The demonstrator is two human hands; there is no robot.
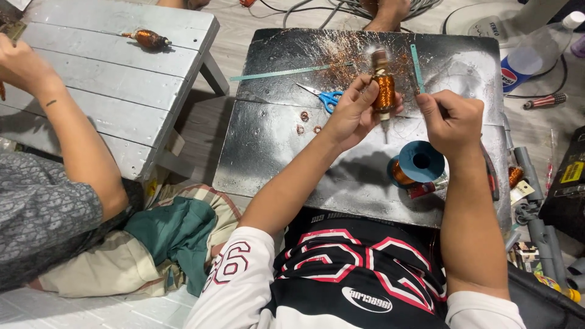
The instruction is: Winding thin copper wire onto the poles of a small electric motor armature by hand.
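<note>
Right hand [452,117] grip pinched shut, contents unclear; left hand [353,109] clasps upright copper-wound armature [384,88], coils glossy orange.

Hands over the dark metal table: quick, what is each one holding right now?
Left hand: closed on a copper-wound motor armature.
Right hand: fingers pinched shut; what they hold cannot be told.

1. Blue-handled scissors [324,96] lie at upper centre on the dark metal sheet [274,140].
2. A teal strip [286,73] lies just above them.
3. A grey slatted wooden table [116,73] fills the upper left, bearing a copper-wound rotor [148,39].
4. A plastic bottle [536,52] lies at upper right.
</note>
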